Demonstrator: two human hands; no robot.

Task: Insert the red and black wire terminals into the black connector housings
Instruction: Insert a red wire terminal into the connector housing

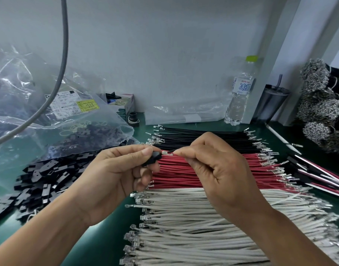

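Observation:
My left hand (114,175) pinches a black connector housing (152,159) between thumb and fingers, above the wire rows. My right hand (212,169) pinches a black wire (172,151) just behind its silver terminal (167,153), whose tip is at the housing's opening. On the green mat below lie a row of black wires (203,138), a row of red wires (212,173) and a row of white wires (203,227), all with metal terminals at both ends. Part of the red row is hidden by my hands.
Loose black housings (39,181) are heaped at the left beside a clear plastic bag (49,112) of more. Finished red-and-black assemblies (318,175) lie at the right. A water bottle (239,93), a dark cup (270,102) and terminal bundles (318,104) stand at the back right.

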